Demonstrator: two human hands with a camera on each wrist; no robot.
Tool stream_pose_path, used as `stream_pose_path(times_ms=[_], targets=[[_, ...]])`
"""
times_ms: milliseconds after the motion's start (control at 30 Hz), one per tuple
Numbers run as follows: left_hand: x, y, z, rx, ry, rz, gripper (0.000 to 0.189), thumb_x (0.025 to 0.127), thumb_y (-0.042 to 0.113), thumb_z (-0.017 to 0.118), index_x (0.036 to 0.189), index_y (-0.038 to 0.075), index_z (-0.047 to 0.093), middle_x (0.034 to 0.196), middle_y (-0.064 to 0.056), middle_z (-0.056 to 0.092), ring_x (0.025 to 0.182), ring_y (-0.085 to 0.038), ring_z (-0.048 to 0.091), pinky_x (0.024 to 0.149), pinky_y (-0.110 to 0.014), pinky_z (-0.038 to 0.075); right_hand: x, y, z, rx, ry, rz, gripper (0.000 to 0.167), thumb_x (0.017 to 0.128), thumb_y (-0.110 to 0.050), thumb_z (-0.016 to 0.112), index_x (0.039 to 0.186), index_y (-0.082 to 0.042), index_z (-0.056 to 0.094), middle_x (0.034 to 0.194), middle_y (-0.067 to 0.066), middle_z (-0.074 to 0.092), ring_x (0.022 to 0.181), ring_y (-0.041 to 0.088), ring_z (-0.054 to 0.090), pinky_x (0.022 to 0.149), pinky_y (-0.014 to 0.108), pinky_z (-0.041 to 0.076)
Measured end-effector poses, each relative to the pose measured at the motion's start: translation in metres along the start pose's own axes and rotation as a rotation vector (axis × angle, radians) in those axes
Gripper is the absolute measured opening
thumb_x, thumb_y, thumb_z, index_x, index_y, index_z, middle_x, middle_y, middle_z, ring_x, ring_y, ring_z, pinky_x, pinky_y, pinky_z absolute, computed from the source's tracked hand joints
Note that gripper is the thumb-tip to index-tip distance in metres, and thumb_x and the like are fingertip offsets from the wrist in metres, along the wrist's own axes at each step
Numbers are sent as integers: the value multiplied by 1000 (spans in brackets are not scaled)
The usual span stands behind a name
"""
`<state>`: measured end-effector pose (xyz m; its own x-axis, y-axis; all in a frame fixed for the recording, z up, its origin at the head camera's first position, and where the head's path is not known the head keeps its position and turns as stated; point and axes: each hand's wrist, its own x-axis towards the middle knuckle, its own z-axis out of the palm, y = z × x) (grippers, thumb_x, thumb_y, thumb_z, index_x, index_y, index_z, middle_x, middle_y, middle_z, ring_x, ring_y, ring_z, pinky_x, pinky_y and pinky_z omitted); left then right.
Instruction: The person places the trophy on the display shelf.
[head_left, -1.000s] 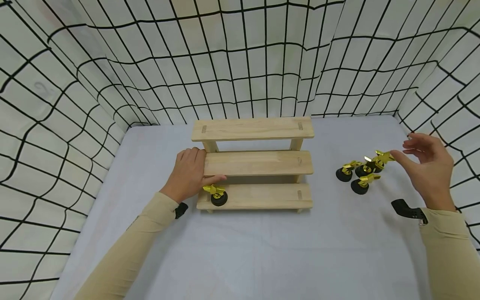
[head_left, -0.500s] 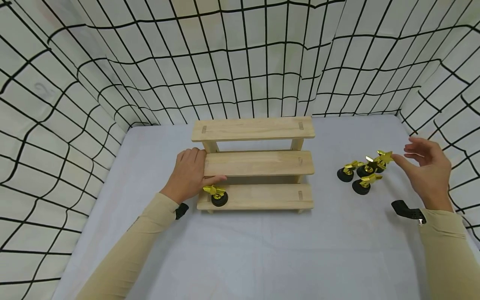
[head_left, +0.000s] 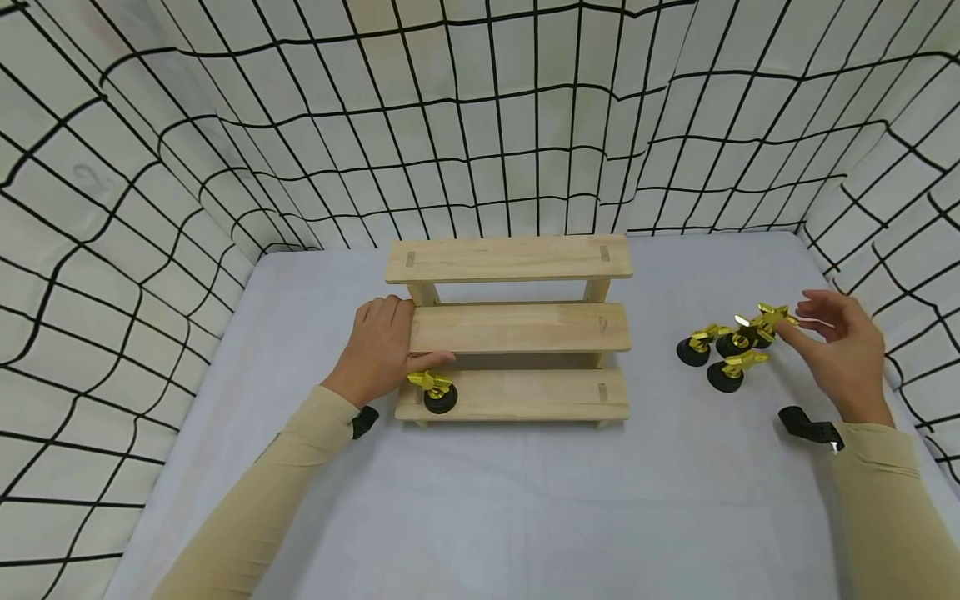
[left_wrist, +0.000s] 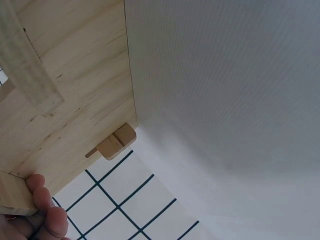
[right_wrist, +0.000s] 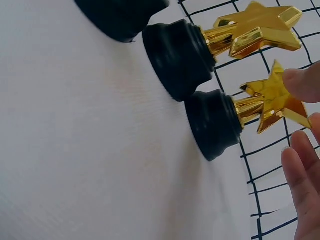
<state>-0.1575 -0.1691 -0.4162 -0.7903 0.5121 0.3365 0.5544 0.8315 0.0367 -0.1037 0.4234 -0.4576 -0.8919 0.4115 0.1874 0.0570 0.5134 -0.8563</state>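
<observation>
A three-tier wooden display stand stands mid-table. My left hand grips the left end of its middle step; in the left wrist view the fingertips curl round the board's edge. One gold star trophy with a round black base lies at the left of the lowest step, just below my left thumb. To the right, my right hand is at the rearmost star trophy of a small cluster. Its thumb overlaps the gold star, and the other fingers are spread apart behind it.
Several other star trophies stand close together beside it, including a front one and a left one. White cloth covers the table. A black wire grid over white panels encloses the back and sides.
My right hand has moved left and slightly down, bringing its thumb and fingers round the rearmost star. My left hand and the stand have kept their places.
</observation>
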Motion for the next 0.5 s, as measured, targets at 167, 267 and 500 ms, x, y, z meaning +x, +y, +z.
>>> stream_pose_path(times_ms=[167, 267, 500], targets=[[0, 0, -1, -1, -4, -5, 79, 75, 65, 81, 108, -1, 55, 92, -14, 57, 90, -30, 54, 94, -50, 42, 1, 9, 3, -20, -62, -28, 61, 90, -10, 80, 145, -17, 55, 115, -29, 55, 108, -12, 55, 91, -2, 43], [0, 0, -1, -4, -6, -7, 79, 75, 66, 81, 108, -1, 55, 93, -14, 57, 89, -30, 54, 95, -50, 43, 2, 11, 6, -26, -72, -52, 60, 91, -6, 77, 145, -14, 54, 116, -30, 53, 108, -12, 55, 91, -2, 44], [1, 0, 0, -13, -1, -6, 79, 75, 66, 81, 108, -1, 55, 93, -15, 57, 88, -30, 53, 95, -51, 42, 2, 16, 10, -8, -93, -61, 63, 89, 5, 75, 146, -9, 53, 117, -28, 51, 108, -13, 53, 91, -1, 44]])
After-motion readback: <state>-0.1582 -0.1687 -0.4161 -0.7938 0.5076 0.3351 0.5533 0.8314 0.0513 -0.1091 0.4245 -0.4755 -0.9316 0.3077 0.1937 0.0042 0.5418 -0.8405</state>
